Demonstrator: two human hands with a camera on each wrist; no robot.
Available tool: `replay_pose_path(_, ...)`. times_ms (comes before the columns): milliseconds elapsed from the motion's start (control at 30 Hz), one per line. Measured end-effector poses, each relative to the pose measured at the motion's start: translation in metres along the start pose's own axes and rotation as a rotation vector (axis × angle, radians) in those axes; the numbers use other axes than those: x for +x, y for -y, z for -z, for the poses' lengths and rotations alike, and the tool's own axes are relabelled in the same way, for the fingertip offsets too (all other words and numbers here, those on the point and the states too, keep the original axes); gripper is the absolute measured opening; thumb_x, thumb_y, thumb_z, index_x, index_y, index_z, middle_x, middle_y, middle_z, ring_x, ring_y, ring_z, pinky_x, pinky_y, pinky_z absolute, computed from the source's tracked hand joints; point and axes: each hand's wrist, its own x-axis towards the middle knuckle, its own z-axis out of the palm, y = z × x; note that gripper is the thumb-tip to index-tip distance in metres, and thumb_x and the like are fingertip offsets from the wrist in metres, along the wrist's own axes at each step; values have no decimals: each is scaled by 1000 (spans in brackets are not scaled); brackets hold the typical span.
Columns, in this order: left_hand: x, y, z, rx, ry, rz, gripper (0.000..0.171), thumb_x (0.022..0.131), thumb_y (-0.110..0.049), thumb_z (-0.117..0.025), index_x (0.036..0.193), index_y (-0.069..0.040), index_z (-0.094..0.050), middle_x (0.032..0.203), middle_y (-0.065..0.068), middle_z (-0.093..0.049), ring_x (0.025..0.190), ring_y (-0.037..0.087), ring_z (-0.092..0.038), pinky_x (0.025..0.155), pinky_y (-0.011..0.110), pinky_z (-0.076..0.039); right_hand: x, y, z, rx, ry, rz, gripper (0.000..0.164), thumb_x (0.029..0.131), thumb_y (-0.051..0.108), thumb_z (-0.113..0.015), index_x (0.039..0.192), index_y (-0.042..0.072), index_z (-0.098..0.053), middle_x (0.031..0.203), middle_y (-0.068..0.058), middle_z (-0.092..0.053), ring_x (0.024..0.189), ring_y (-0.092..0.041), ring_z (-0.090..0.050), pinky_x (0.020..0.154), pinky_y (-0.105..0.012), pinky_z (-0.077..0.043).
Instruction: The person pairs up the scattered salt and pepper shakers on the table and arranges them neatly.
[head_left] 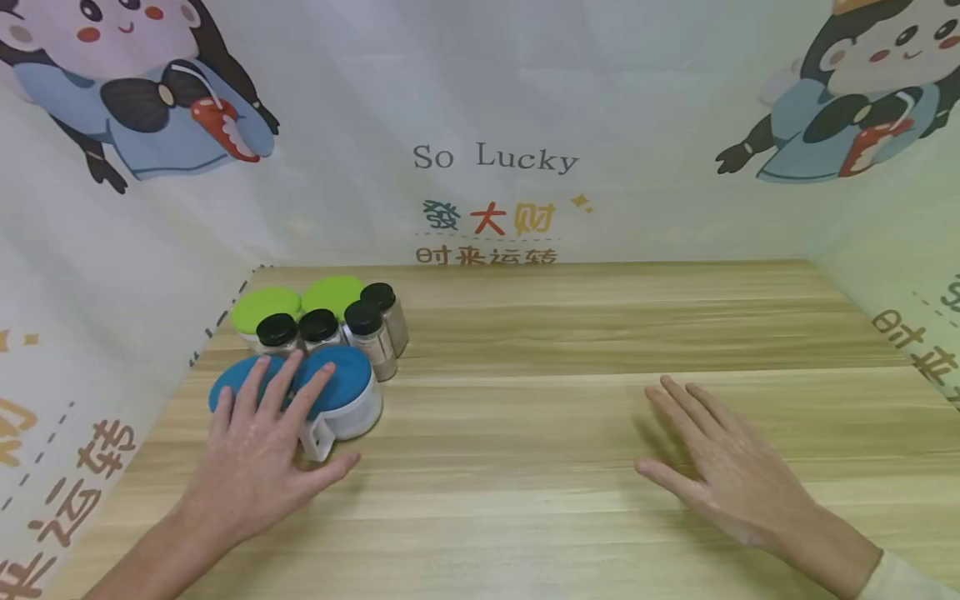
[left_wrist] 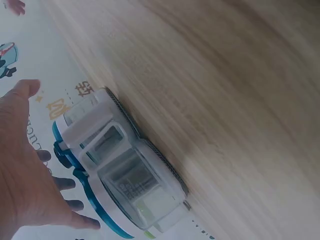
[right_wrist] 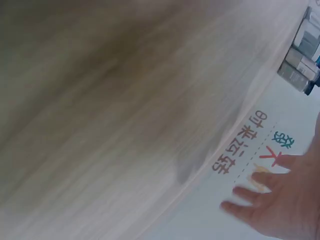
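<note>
My left hand [head_left: 255, 467] has its fingers spread over a double canister with blue lids [head_left: 343, 383], and the thumb points off to the right. In the left wrist view the canister [left_wrist: 130, 175] stands upright, with clear walls, white rims and a white handle; the fingertips of the left hand [left_wrist: 25, 175] are close beside its lids. My right hand [head_left: 731, 471] is held over the right side of the table, fingers straight and holding nothing. In the right wrist view the right hand [right_wrist: 285, 200] shows with its fingers apart, far from the jars.
Several small clear jars with black lids [head_left: 367, 319] stand right behind the blue-lidded canister. Behind them sit two green lids [head_left: 333, 296] on containers. A printed white cloth [head_left: 495, 92] rises along the back and sides of the wooden table [head_left: 510, 467].
</note>
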Motion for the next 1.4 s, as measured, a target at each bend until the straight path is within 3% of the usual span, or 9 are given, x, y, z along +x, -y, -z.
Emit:
replay_pose_path(100,-1,4,-2,9,-18,-17,106,72,-68,-77,156,-14,-40,156,25,-34,142,52,-23,100,83,-18,5,6,-2,23,-71,19,69,99,49,-62,153,10,-43,153,-16,-44,130,-45,-49,86,-52,-55)
replay_pose_path(233,1,9,-2,6,-21,-27,110,66,-63,-85,155,-16,-41,154,26,-35,140,54,-25,100,85,-12,17,13,-1,72,-162,84,46,94,34,-75,130,7,-65,126,-11,-66,108,-34,-66,66,-36,-59)
replay_pose_path(367,2,13,-1,-30,0,-33,112,62,-51,-92,156,-19,-40,156,24,-32,141,55,-24,101,84,-4,32,23,3,165,-130,90,21,91,19,-78,109,10,-74,105,2,-73,92,-18,-70,72,-35,-60)
replay_pose_path(467,-1,16,-1,-47,6,-48,114,57,-38,-95,155,-18,-40,156,26,-31,141,56,-22,101,85,-1,45,33,2,223,-78,60,12,93,18,-75,105,15,-74,98,10,-72,87,-11,-68,70,-30,-58)
replay_pose_path(700,1,20,-2,-45,12,-76,119,55,-29,-99,156,-18,-39,157,23,-33,142,54,-22,99,86,-1,82,52,-8,361,-42,64,27,93,18,-75,119,11,-72,106,4,-72,93,-14,-68,75,-33,-57)
replay_pose_path(867,4,22,0,-80,26,-97,108,60,-26,-99,153,-18,-46,157,19,-37,138,53,-30,98,85,-9,107,69,-19,454,-6,91,47,94,19,-74,139,11,-62,121,-3,-69,104,-17,-65,81,-37,-57)
replay_pose_path(1067,10,21,2,-95,-3,-125,101,57,-30,-101,146,-17,-55,152,20,-44,135,51,-35,100,84,-3,139,94,-31,390,49,154,62,98,29,-69,154,23,-45,140,-5,-57,118,-21,-59,87,-46,-53)
replay_pose_path(1233,16,21,3,-105,-20,-143,98,58,-40,-100,144,-20,-58,145,20,-48,136,48,-36,102,82,4,179,121,-43,321,51,196,67,99,32,-65,159,30,-35,143,-7,-51,116,-23,-59,80,-42,-54)
replay_pose_path(1400,16,27,2,-114,20,-166,102,64,-57,-92,151,-24,-49,139,21,-44,130,49,-36,102,82,3,207,148,-58,344,54,236,74,100,22,-63,162,36,-24,147,-9,-44,97,-21,-60,58,-31,-52)
